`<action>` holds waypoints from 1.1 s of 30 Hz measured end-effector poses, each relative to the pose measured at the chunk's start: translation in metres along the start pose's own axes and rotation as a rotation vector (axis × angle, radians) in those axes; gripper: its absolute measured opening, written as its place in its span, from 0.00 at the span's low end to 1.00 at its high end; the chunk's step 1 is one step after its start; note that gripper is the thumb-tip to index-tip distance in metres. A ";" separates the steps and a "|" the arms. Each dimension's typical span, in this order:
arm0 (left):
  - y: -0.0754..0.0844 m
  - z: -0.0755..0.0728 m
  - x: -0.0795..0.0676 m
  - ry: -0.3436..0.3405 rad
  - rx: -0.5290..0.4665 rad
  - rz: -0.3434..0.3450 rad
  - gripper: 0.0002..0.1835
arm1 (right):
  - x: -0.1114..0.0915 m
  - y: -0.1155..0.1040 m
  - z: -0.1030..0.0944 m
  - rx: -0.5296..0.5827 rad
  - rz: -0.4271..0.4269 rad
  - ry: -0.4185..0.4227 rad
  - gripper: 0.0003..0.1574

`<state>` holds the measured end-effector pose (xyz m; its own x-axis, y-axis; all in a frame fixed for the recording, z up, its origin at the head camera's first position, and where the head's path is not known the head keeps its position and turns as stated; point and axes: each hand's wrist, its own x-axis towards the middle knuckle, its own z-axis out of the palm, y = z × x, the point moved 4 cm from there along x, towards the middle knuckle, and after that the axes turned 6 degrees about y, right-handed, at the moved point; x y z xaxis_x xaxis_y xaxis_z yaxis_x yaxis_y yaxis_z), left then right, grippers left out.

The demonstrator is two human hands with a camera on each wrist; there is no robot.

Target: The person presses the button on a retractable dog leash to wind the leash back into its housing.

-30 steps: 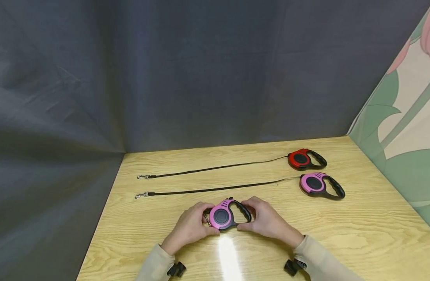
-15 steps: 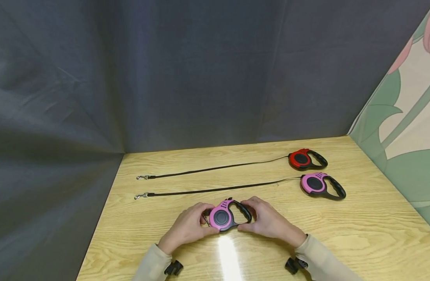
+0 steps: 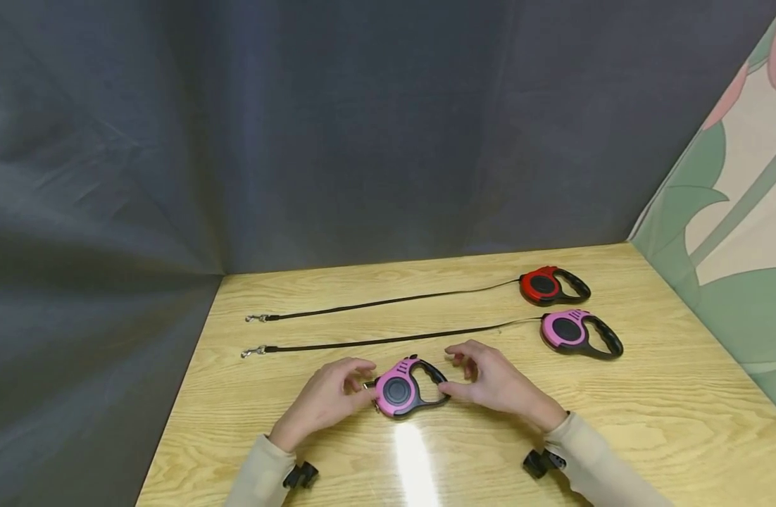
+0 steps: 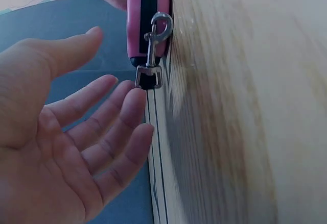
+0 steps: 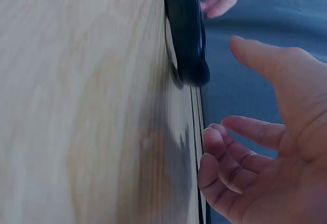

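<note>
A pink and black retractable dog leash (image 3: 396, 391) lies flat on the wooden table near its front middle. Its metal snap hook (image 4: 153, 40) sits close against the casing at the left end. My left hand (image 3: 327, 394) is just left of the casing, thumb and fingers spread apart, with nothing in its grasp. In the left wrist view its fingertips come near the hook's base. On the other side, my right hand (image 3: 492, 380) hovers by the black loop handle (image 5: 186, 35). Its thumb and fingers are parted and relaxed, holding nothing.
Behind, a red leash (image 3: 543, 286) and another pink leash (image 3: 566, 329) lie at the right, their black straps drawn out leftward to snap hooks (image 3: 255, 351). A dark curtain (image 3: 363, 141) backs the table, and a floral panel (image 3: 743, 232) stands at the right.
Both hands have let go of the front pink leash and drawn apart, the left hand leftward and the right hand rightward. The leash stays almost where it was.
</note>
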<state>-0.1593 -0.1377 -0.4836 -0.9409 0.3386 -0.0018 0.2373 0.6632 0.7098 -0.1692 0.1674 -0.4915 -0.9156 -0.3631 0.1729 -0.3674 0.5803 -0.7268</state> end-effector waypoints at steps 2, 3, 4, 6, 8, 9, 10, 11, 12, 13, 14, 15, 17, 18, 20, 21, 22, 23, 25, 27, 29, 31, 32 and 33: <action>-0.002 -0.003 -0.001 0.028 0.003 -0.001 0.26 | 0.001 0.002 -0.003 0.005 0.018 0.014 0.41; -0.003 -0.004 -0.001 0.043 0.006 -0.001 0.26 | 0.001 0.003 -0.004 0.001 0.026 0.019 0.40; -0.005 -0.005 -0.002 0.059 0.008 -0.002 0.25 | 0.001 0.004 -0.006 -0.007 0.032 0.023 0.38; -0.007 -0.007 -0.004 0.088 0.010 -0.007 0.23 | 0.000 0.007 -0.008 -0.024 0.038 0.032 0.37; -0.011 -0.008 -0.006 0.109 0.016 -0.010 0.21 | -0.001 0.010 -0.010 -0.034 0.054 0.039 0.35; -0.013 -0.008 -0.007 0.118 0.020 -0.012 0.21 | -0.001 0.012 -0.012 -0.037 0.061 0.043 0.34; -0.015 -0.009 -0.008 0.127 0.029 -0.015 0.20 | -0.002 0.013 -0.013 -0.039 0.069 0.047 0.33; -0.017 -0.011 -0.009 0.137 0.036 -0.019 0.20 | -0.002 0.014 -0.015 -0.036 0.077 0.051 0.31; -0.019 -0.012 -0.010 0.148 0.048 -0.025 0.19 | -0.002 0.015 -0.017 -0.033 0.086 0.056 0.30; -0.021 -0.014 -0.011 0.158 0.059 -0.031 0.19 | -0.002 0.016 -0.019 -0.031 0.088 0.063 0.29; -0.023 -0.016 -0.011 0.167 0.067 -0.038 0.19 | -0.002 0.017 -0.021 -0.029 0.092 0.070 0.28; -0.025 -0.017 -0.012 0.175 0.075 -0.045 0.19 | -0.001 0.018 -0.023 -0.029 0.092 0.077 0.26; -0.028 -0.022 -0.013 0.190 0.085 -0.061 0.18 | -0.001 0.019 -0.026 -0.027 0.096 0.087 0.24; -0.030 -0.024 -0.014 0.195 0.093 -0.068 0.18 | 0.000 0.020 -0.028 -0.030 0.099 0.089 0.24; -0.033 -0.028 -0.015 0.206 0.102 -0.076 0.18 | 0.000 0.021 -0.031 -0.034 0.108 0.086 0.22; -0.034 -0.030 -0.015 0.213 0.110 -0.076 0.18 | 0.000 0.022 -0.032 -0.035 0.110 0.085 0.22; -0.035 -0.032 -0.016 0.221 0.116 -0.077 0.18 | -0.001 0.023 -0.033 -0.036 0.114 0.082 0.22; -0.036 -0.034 -0.016 0.228 0.123 -0.078 0.18 | -0.001 0.024 -0.034 -0.037 0.118 0.083 0.21; -0.038 -0.038 -0.017 0.241 0.130 -0.079 0.18 | -0.001 0.024 -0.038 -0.038 0.116 0.093 0.20; -0.041 -0.042 -0.017 0.252 0.136 -0.084 0.18 | -0.001 0.024 -0.042 -0.038 0.111 0.103 0.19; -0.043 -0.045 -0.018 0.259 0.139 -0.093 0.18 | -0.001 0.023 -0.045 -0.041 0.106 0.111 0.18; -0.047 -0.048 -0.019 0.263 0.142 -0.108 0.18 | -0.002 0.023 -0.050 -0.050 0.101 0.113 0.16; -0.049 -0.049 -0.020 0.266 0.147 -0.116 0.18 | -0.002 0.022 -0.052 -0.057 0.100 0.113 0.16; -0.050 -0.050 -0.020 0.270 0.150 -0.123 0.18 | -0.002 0.022 -0.055 -0.066 0.097 0.116 0.16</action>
<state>-0.1642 -0.2116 -0.4839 -0.9900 0.0745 0.1199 0.1323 0.7858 0.6042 -0.1840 0.2209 -0.4711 -0.9586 -0.2185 0.1824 -0.2827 0.6566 -0.6993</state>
